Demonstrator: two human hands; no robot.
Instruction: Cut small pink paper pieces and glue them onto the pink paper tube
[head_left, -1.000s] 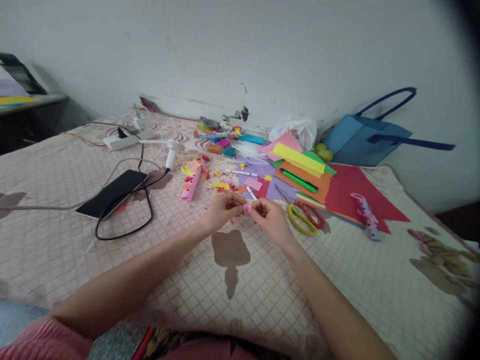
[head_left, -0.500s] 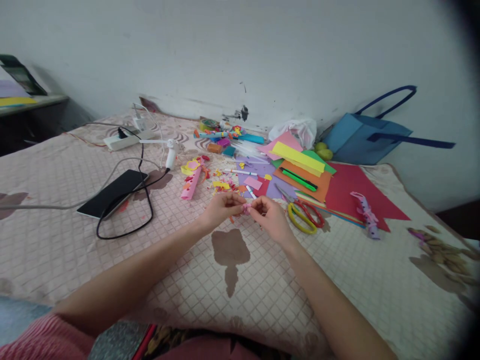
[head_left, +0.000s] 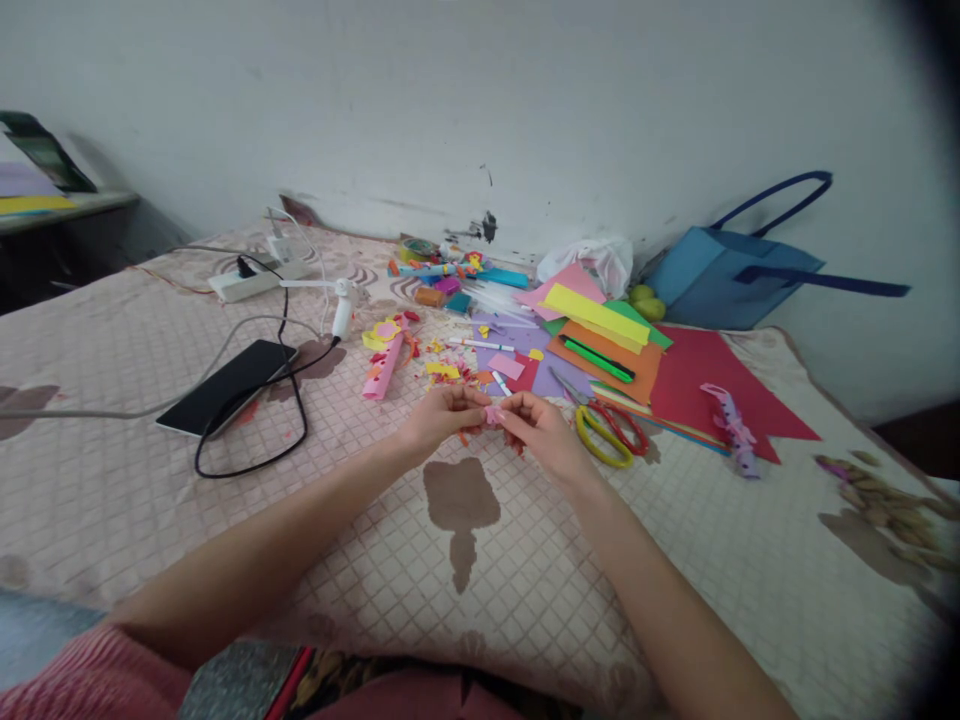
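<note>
Between my two hands is a small pink paper piece [head_left: 493, 414], petal-like in outline, though too small to make out fully. My left hand [head_left: 442, 420] pinches its left side with thumb and fingers. From the right, the fingertips of my right hand [head_left: 541, 428] grip its other edge. Just beyond lie paper scraps [head_left: 450, 372] and a marker [head_left: 500, 383] on a purple sheet [head_left: 555, 375]. Scissors with yellow handles [head_left: 604, 437] and a pair with red handles [head_left: 626, 428] rest beside my right hand.
A pink paper roll with a yellow flower [head_left: 382, 365] stands left of the scraps. Further left are a black tablet [head_left: 229, 385], cables and a power strip [head_left: 251, 284]. Coloured sheets [head_left: 697, 370], a green cutter [head_left: 600, 358], a decorated purple roll [head_left: 731, 430] and a blue bag [head_left: 739, 275] occupy the right.
The pink paper piece shows a little more between my fingertips, and my right fingers have shifted slightly. Everything else on the bed-like surface stays in place.
</note>
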